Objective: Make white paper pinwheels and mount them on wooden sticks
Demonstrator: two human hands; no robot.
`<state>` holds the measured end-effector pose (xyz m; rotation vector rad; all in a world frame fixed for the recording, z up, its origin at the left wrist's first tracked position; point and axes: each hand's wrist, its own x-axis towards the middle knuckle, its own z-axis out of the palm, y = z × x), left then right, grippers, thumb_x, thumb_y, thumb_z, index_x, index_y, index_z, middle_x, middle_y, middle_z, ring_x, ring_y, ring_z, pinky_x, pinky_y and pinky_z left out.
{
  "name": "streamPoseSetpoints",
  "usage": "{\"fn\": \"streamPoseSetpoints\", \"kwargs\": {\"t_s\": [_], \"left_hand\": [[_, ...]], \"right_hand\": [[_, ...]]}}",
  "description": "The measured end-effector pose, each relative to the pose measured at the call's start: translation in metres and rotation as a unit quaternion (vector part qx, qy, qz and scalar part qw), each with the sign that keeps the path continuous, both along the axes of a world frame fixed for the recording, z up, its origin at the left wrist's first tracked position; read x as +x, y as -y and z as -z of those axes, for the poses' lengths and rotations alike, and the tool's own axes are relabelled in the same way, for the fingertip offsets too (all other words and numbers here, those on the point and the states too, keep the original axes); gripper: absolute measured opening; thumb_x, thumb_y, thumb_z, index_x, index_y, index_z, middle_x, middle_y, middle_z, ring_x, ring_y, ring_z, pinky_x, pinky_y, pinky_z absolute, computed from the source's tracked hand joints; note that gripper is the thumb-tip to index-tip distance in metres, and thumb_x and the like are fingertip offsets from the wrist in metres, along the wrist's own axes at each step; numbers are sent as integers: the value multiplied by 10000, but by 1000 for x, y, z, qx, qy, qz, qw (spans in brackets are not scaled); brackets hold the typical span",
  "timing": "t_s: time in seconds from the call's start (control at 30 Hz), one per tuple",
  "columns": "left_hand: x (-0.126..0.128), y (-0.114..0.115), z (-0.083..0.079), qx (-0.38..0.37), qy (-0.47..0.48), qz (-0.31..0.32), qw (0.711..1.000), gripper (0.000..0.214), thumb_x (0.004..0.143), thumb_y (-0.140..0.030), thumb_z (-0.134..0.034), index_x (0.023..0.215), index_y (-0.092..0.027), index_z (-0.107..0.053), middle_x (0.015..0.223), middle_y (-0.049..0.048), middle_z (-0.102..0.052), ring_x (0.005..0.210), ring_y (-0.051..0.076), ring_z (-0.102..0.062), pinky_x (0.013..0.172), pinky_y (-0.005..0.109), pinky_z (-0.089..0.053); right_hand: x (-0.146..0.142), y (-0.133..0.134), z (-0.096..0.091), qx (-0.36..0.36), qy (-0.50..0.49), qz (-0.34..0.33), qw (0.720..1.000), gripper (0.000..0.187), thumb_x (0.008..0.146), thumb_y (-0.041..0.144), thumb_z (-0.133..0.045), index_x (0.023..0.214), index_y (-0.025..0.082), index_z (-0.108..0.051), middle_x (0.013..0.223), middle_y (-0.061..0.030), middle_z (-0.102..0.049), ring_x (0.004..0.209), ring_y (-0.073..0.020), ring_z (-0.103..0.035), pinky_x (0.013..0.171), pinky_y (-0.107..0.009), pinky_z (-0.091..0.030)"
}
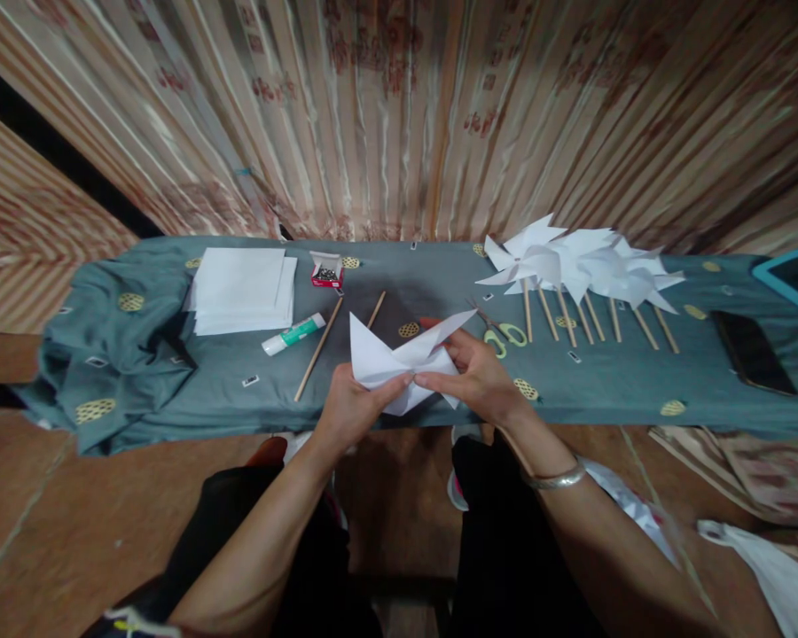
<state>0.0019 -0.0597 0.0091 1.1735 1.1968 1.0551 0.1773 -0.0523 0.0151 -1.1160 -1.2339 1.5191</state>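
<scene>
A white paper pinwheel (389, 361), without a stick on it that I can see, is held over the front of the table between both hands. My left hand (355, 403) grips its left side, the thumb pressed near the middle. From the other side my right hand (482, 372) pinches it, its thumb meeting the left one at the centre. Fingers behind the paper are hidden. Just beyond lie two wooden sticks, one long stick (319, 350) and one stick (376, 310) partly behind the paper. Scissors (504, 335) with green handles rest near my right hand.
On the cloth-covered table (452, 275), to the left, are stacked white paper sheets (239, 288), a glue stick (293, 335) and a red box of pins (327, 271). Several finished pinwheels (582, 261) on sticks lie right, then a black phone (753, 352) and a blue-framed device (794, 276).
</scene>
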Motion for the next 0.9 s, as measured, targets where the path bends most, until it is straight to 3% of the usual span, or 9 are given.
{"fn": "streamPoseSetpoints", "kwargs": {"t_s": [0.23,0.47,0.9], "left_hand": [[0,-2,1,1,-13,-8,1000,318,615,-306,-773,844,-85,-759,833,96,-771,718,227,-716,647,289,-579],[0,-4,8,20,-5,-18,1000,294,639,-326,-774,833,-106,-771,850,93,-773,735,227,-717,661,291,-571],[-1,-4,3,14,21,-42,999,235,601,-290,-791,779,-137,-778,806,66,-774,717,220,-716,667,304,-577]], "right_hand": [[-3,0,1,-4,-13,30,999,758,553,317,-866,1232,180,-557,995,-64,-745,896,-231,-700,804,-346,-561],[-7,1,-1,-16,1,42,999,752,566,350,-853,1238,174,-565,912,-52,-760,819,-234,-711,747,-349,-567],[-11,1,3,-29,-28,63,997,747,537,331,-878,1200,183,-566,948,-52,-751,843,-212,-706,787,-348,-572]]}}
